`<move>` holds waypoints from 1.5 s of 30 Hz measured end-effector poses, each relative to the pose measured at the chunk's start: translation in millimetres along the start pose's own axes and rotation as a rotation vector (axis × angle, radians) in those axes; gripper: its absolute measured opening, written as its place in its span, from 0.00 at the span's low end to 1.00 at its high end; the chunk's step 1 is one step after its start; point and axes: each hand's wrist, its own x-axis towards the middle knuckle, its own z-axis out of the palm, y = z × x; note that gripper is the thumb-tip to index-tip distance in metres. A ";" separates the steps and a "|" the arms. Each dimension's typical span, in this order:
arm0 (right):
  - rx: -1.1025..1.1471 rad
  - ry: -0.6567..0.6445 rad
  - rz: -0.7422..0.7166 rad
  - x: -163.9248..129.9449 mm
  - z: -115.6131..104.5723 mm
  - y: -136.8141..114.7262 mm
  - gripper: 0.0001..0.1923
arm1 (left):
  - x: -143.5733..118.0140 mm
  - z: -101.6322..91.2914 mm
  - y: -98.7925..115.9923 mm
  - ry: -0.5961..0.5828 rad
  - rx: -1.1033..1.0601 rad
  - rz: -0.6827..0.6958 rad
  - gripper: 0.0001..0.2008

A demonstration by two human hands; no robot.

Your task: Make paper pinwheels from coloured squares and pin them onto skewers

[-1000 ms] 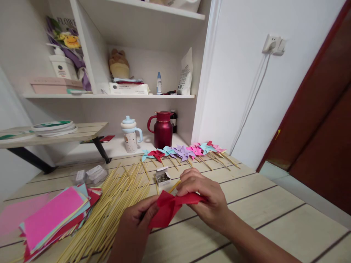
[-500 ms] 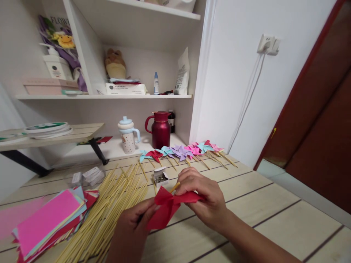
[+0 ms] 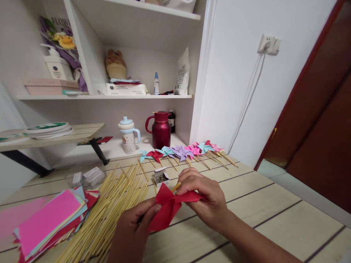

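Observation:
My left hand [image 3: 134, 228] and my right hand [image 3: 204, 199] both pinch a folded red paper pinwheel [image 3: 170, 204] just above the wooden table [image 3: 274, 223]. A thin wooden stick [image 3: 176, 187] pokes out behind the paper at my right fingertips. A small open box of pins [image 3: 161, 177] lies just beyond the hands. To the left, a loose pile of wooden sticks [image 3: 115, 204] spreads over the table.
A stack of coloured paper sheets [image 3: 46, 219] lies at the left edge. A row of finished pinwheels [image 3: 183, 150] lines the table's far side. A red jug [image 3: 161, 129] and a lidded cup [image 3: 128, 136] stand behind them, under shelves. Small white boxes [image 3: 91, 174] lie nearby.
The view has shifted slightly right and steadied. My hands keep the red pinwheel in the same place, with the fingers working it a little.

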 end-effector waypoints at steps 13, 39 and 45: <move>0.042 -0.010 0.025 0.0 0.0 -2.4 0.04 | 0.2 -1.4 -5.4 -0.101 -0.001 0.039 0.09; 0.083 0.022 0.052 1.2 1.3 -0.9 0.07 | 2.2 -5.9 -14.4 -0.127 0.072 0.118 0.14; 0.086 0.009 0.058 0.2 0.4 0.5 0.07 | -0.6 -3.6 -10.0 -0.119 0.047 0.123 0.13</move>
